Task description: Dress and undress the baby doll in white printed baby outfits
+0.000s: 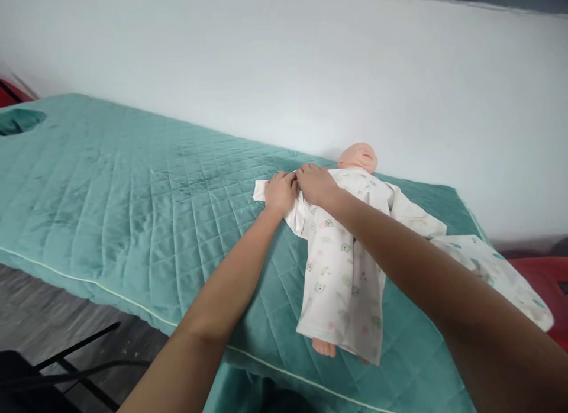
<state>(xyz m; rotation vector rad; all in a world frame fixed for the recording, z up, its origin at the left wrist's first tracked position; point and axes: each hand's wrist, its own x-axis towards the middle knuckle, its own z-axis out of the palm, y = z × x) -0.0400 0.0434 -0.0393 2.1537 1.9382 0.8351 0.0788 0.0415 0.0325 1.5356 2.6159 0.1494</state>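
A baby doll [358, 157] lies on its back on a green quilted bed cover [177, 182], its head near the wall. It wears a white gown [331, 271] printed with small animals, and its toes [323, 347] show below the hem. My left hand [281, 193] is closed on the gown's sleeve [260, 190], whose cuff sticks out to the left. Close beside it, my right hand [316, 183] has its fingers curled on the same sleeve near the shoulder. The doll's arm inside the sleeve is hidden.
A white cloth [492, 271] with green spots lies to the right of the doll, partly behind my right forearm. The white wall [284, 64] runs along the bed's far edge. Black metal legs [75, 354] stand on the grey floor at lower left. Something red [544, 283] shows at right.
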